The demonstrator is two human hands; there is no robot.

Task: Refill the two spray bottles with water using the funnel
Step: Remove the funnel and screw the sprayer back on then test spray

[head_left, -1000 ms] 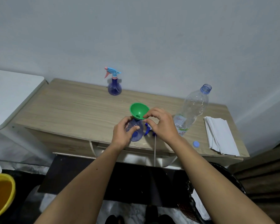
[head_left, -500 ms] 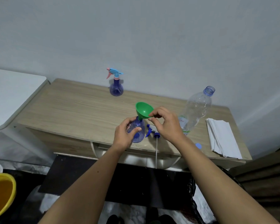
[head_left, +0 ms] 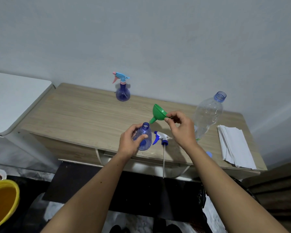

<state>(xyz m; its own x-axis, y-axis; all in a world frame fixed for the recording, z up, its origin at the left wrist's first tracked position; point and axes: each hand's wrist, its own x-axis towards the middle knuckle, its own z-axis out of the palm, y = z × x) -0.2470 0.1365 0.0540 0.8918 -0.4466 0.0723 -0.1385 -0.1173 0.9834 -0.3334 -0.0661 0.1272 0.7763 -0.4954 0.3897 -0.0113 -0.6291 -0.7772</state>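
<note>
My left hand (head_left: pixel 130 142) grips an uncapped blue spray bottle (head_left: pixel 144 138) standing near the front edge of the wooden table (head_left: pixel 84 118). My right hand (head_left: pixel 181 130) pinches the rim tab of a green funnel (head_left: pixel 158 113), which hangs tilted above and to the right of the bottle's mouth, out of its neck. The bottle's white and blue spray head (head_left: pixel 161 138) lies on the table beside it, its dip tube hanging over the edge. A second blue spray bottle (head_left: pixel 122 91) with a light blue and pink head stands at the back.
A large clear water bottle (head_left: pixel 208 115) without its cap stands at the right, its blue cap (head_left: pixel 209 154) lying by the front edge. A stack of white napkins (head_left: pixel 233 146) lies at the far right. A yellow basin (head_left: pixel 2 204) sits on the floor at lower left.
My right hand has lifted the green funnel out of the bottle's neck and tipped it to the right. My left hand still holds the bottle.
</note>
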